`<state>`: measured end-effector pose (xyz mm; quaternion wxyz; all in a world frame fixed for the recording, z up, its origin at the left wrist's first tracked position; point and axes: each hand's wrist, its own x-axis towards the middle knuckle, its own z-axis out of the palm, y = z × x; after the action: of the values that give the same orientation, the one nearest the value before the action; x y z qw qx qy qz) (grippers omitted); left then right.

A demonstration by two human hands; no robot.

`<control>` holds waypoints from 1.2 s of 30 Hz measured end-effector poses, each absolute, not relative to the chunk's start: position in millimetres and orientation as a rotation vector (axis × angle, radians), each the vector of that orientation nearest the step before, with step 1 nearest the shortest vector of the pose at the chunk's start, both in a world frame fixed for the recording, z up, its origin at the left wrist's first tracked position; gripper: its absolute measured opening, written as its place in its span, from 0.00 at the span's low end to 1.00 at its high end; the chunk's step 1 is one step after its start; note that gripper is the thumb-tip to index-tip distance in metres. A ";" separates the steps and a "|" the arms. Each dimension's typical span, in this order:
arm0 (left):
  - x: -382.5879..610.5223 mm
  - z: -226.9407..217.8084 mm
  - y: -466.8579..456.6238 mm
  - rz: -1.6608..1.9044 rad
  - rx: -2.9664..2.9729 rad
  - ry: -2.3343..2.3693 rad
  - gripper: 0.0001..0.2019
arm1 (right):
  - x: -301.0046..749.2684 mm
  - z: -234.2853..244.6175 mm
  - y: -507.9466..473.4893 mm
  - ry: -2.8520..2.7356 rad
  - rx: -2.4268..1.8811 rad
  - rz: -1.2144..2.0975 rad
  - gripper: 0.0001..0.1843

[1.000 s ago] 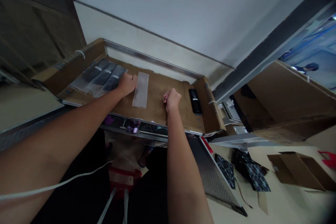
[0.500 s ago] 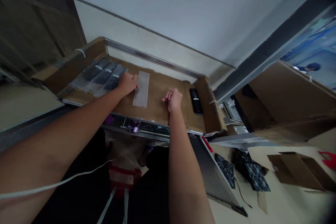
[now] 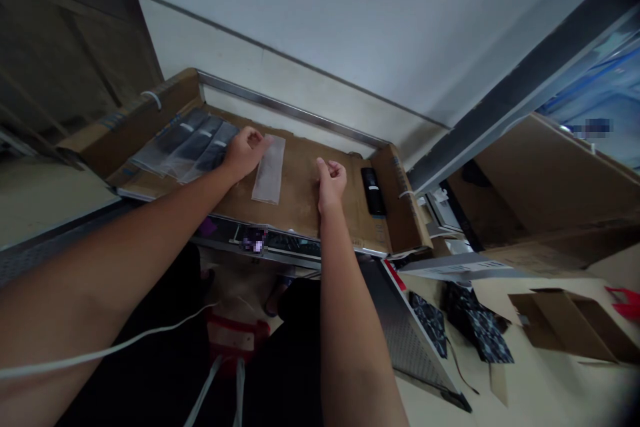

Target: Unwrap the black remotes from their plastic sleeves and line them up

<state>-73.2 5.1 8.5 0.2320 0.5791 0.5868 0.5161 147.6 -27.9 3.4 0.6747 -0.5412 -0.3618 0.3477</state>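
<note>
Change: left hand [image 3: 243, 152] has slid up onto the top corner of the clear bag [image 3: 270, 170]; right hand [image 3: 331, 178] has lifted, thumb upward.
Cardboard [image 3: 300, 207]: one sheet, lining the bench.
Packed bags [image 3: 193, 143]: three, dark inside, side by side, far left.
Clear bag: one, long, flat, mid-cardboard.
Remote [image 3: 373, 190]: one, black, far right.
Grip: left fingers pinch the clear bag's corner; right loosely clenched, nothing visible inside.
</note>
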 end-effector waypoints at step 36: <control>-76.5 11.3 -0.8 1.364 1.711 1.638 0.26 | 145.6 -1.4 -25.0 -0.981 -1.410 0.519 0.29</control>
<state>-76.5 -0.8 11.3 0.2029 0.6130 0.5868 0.4885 145.6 -25.0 -1.4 0.6238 -0.6142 -0.4274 0.2258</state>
